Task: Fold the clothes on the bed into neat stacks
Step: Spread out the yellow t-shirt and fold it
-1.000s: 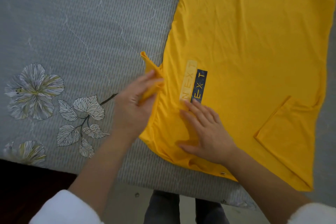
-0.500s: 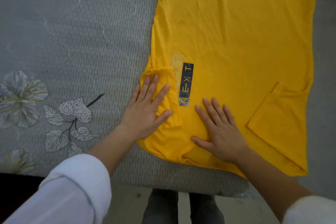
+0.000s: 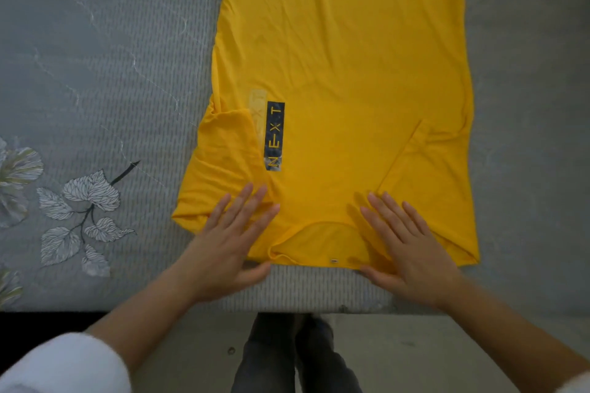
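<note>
A bright yellow cotton T-shirt [image 3: 344,73] fills the frame's centre, its dark label [image 3: 275,136] reading "NEXT". The left hand [image 3: 228,241] and right hand [image 3: 407,247] press flat, fingers spread, near its collar on the grey floral bed [image 3: 95,89].

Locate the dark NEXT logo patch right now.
Head view, left of centre: the NEXT logo patch sits on the yellow T-shirt, beside the folded-in sleeve and just beyond the left hand fingertips.

One yellow shirt [image 3: 344,67], one bed [image 3: 105,73], two hands.
</note>
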Motion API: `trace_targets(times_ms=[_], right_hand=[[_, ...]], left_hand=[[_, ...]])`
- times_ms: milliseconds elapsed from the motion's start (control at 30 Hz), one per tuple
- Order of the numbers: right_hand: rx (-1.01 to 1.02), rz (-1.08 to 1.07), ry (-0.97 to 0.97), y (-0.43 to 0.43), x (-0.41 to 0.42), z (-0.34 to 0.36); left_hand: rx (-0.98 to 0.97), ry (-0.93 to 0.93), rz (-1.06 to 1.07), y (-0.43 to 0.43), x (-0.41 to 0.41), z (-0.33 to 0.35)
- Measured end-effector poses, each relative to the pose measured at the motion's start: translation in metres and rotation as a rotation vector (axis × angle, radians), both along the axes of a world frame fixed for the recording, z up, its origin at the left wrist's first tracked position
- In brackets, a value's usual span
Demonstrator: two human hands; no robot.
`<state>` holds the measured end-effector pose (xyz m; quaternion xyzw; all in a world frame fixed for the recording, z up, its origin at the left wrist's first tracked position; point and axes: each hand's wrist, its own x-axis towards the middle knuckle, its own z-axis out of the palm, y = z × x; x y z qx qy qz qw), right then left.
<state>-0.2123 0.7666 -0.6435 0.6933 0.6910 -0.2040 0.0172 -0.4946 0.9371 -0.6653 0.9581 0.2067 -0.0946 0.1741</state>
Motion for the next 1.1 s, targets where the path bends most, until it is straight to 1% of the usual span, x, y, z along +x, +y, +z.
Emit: trace_targets(times_ms=[67, 167, 300, 400, 500, 567, 667, 733, 800, 867, 967, 1033, 1100], right_hand=[[-0.041, 0.043, -0.036, -0.037, 0.013, 0.004], [-0.108, 0.066, -0.108, -0.063, 0.028, 0.006], [-0.150, -0.031, -0.171, -0.047, 0.042, -0.002], [-0.268, -0.074, -0.185, -0.028, 0.045, -0.010], [-0.248, -0.108, -0.248, -0.016, 0.047, -0.004], [-0.236, -0.217, -0.187, -0.009, 0.049, 0.002], [-0.278, -0.297, -0.143, -0.012, 0.055, 0.013], [-0.318, -0.314, -0.047, -0.023, 0.059, 0.021], [-0.405, -0.304, 0.067, -0.038, 0.063, 0.030], [-0.512, -0.289, 0.164, -0.054, 0.065, 0.039], [-0.696, -0.303, 0.287, -0.074, 0.065, 0.050], [-0.788, -0.302, 0.323, -0.079, 0.069, 0.054], [-0.813, -0.348, 0.370, -0.071, 0.077, 0.057]], left_hand=[[0.009, 0.035, -0.035, -0.017, -0.009, -0.001], [0.059, 0.123, 0.001, -0.020, -0.003, 0.001], [0.113, 0.184, 0.012, -0.021, 0.020, 0.000], [0.171, 0.241, -0.018, -0.027, 0.026, -0.001], [0.203, 0.390, 0.037, -0.024, 0.031, 0.001], [0.175, 0.394, 0.099, -0.024, 0.038, 0.009], [0.088, 0.435, 0.152, -0.031, 0.048, 0.028], [0.018, 0.471, 0.178, -0.040, 0.047, 0.039], [-0.088, 0.520, 0.192, -0.053, 0.044, 0.048], [-0.227, 0.586, 0.196, -0.068, 0.040, 0.058], [-0.506, 0.670, 0.226, -0.085, 0.033, 0.068], [-0.618, 0.723, 0.241, -0.086, 0.030, 0.073], [-0.685, 0.728, 0.294, -0.073, 0.034, 0.080]])
